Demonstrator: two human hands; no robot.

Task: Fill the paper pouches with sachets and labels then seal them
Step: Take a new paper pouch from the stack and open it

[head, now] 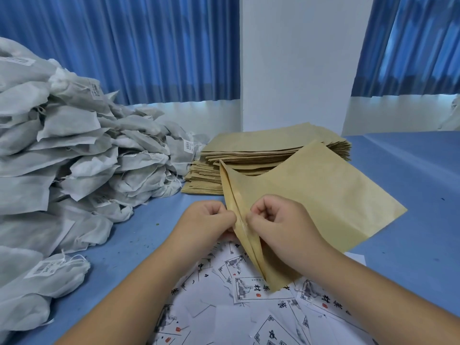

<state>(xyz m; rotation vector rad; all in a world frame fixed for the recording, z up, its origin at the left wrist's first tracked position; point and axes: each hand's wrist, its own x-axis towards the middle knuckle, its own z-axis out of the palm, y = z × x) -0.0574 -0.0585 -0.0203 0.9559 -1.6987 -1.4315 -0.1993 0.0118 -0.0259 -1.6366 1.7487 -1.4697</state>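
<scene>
Tan paper pouch (pixel 311 195), flat, mouth edges parted, held above the scattered printed labels (pixel 251 288). Left hand (pixel 209 217) and right hand (pixel 278 217) fingers curled, each pinching one mouth edge.

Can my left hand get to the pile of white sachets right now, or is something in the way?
Probably yes. The sachets lie left of the left hand, with only open blue table between. But that hand is pinching the pouch mouth, so it must let go first.
</scene>
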